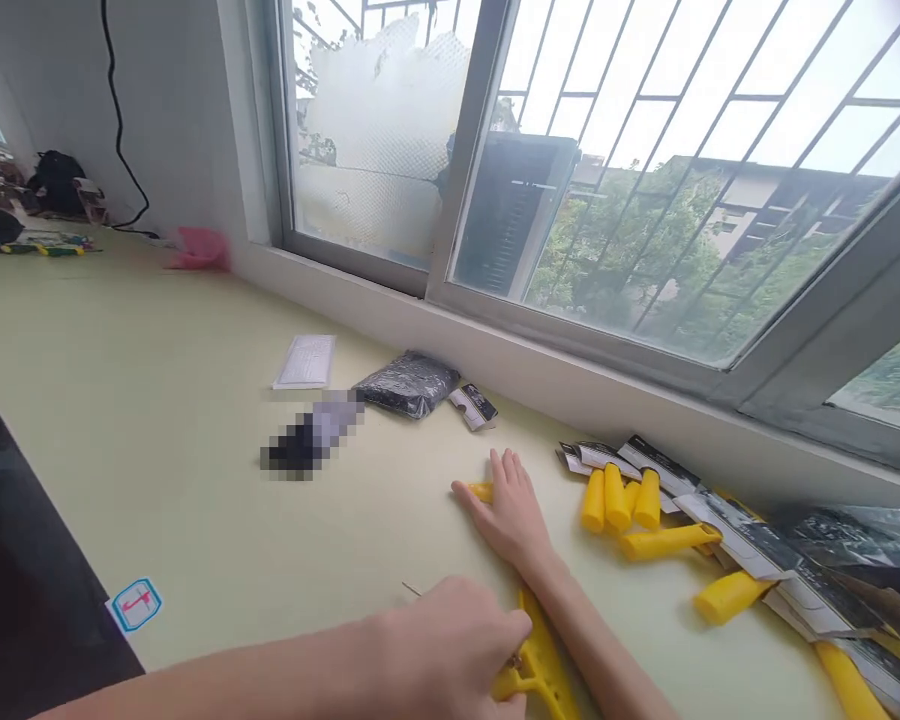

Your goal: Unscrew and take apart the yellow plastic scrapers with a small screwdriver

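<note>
While a yellow tool (544,660) is being gripped in the closed left hand (465,640), nearer the camera than the black wrapped package (409,383), a yellow piece (482,492) to the package's lower right is being covered by the right hand (514,510), opened flat with the thumb set apart. Weight is apparently being put on the piece so that sliding across the table (217,530) is being prevented; whether it is joined to the tool is being hidden by hand and wrist. Control is seemingly being secured by the left hand's tight hold, beside which a thin rod (411,589) is being exposed, its other end concealed. Well to the right of the package, yellow handles (616,500) and printed cards (742,540) are being grouped, probably so that working room is being spared. Just right of the package, a folded card (474,407) is lying; to the package's left, a white packet (304,362) is lying flat.
</note>
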`<action>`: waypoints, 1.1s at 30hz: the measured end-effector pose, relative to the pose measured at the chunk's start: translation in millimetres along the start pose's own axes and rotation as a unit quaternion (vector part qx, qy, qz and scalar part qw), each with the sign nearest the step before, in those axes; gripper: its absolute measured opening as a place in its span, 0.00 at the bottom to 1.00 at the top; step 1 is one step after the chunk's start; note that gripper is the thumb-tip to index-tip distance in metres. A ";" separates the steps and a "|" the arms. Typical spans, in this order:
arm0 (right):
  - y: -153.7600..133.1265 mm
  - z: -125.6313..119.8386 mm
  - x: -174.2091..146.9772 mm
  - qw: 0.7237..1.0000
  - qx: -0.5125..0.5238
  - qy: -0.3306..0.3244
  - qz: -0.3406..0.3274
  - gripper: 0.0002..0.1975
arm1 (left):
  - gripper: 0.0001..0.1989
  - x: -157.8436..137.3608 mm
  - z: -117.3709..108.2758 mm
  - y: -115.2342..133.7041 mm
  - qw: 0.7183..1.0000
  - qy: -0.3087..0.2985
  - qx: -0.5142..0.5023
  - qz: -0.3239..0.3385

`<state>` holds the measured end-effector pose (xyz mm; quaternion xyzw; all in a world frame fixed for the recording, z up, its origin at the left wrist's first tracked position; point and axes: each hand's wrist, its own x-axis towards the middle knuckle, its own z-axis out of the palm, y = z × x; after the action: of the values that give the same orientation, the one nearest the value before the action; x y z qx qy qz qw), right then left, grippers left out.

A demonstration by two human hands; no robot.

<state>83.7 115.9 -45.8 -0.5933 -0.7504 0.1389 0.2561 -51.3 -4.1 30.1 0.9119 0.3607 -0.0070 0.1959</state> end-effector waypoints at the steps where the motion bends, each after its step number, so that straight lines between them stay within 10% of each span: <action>1: -5.7 4.7 7.7 0.999 0.044 0.012 -0.008 0.46 | 0.15 -1.8 -2.4 0.0 1.000 -0.012 0.010 -0.007; 9: -30.5 2.3 36.9 0.952 0.283 0.112 0.020 0.30 | 0.12 -11.3 2.7 -6.7 0.998 0.020 -0.031 -0.052; 15: 17.3 -51.9 -66.3 0.901 0.400 0.136 0.096 0.29 | 0.11 -10.6 10.1 -13.1 0.980 0.114 -0.096 -0.129; 18: 32.4 -72.9 -122.9 0.930 0.345 0.086 0.098 0.23 | 0.11 -2.5 9.4 -5.2 0.970 0.131 -0.128 -0.159; 22: 31.5 -73.8 -150.3 0.976 0.163 0.143 -0.039 0.12 | 0.22 6.8 9.2 5.0 0.953 0.165 -0.182 -0.176; 27: 16.1 -76.0 -156.6 0.964 0.031 0.160 -0.211 0.16 | 0.37 5.8 -2.0 12.6 0.931 0.209 -0.258 -0.153; 33: -18.1 -59.9 -207.2 0.925 0.016 0.151 -0.348 0.13 | 0.17 -93.0 8.1 56.4 0.892 0.351 -0.236 -0.159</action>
<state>135.9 -93.7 -32.2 -0.3048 -0.8595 -0.0381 0.4086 -81.8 -105.3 56.8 0.7123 0.5369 0.3681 0.2623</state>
